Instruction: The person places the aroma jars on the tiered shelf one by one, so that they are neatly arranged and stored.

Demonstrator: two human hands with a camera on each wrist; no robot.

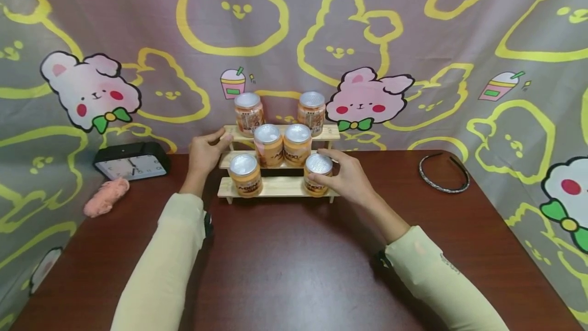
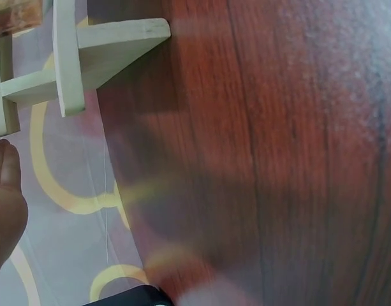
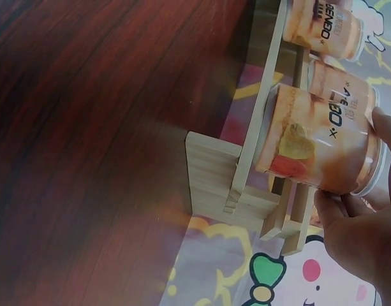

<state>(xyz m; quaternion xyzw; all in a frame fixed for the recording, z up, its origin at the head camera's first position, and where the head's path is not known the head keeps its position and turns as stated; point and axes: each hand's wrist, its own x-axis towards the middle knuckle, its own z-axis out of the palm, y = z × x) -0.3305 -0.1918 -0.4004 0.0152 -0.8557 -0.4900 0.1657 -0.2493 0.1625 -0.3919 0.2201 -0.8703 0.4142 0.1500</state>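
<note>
A three-step wooden stand (image 1: 282, 186) stands on the table against the patterned cloth. My left hand (image 1: 203, 155) pinches the left end of its top step; in the left wrist view only part of that hand shows, fingertips at the step's end. On the right of the bottom step, my right hand (image 1: 350, 178) grips a silver-lidded jar (image 1: 318, 163) between thumb and fingers. That jar (image 3: 313, 143) has an orange fruit label in the right wrist view. Another jar (image 1: 245, 175) occupies the bottom step's left, two jars stand side by side mid-step, and two stand on top.
At the left of the brown table (image 1: 275, 259) are a black clock (image 1: 133, 162) and a fluffy pink item (image 1: 106, 197). A sparkly headband (image 1: 443, 178) lies far right. Cartoon-printed cloth (image 1: 275, 29) hangs close behind the stand.
</note>
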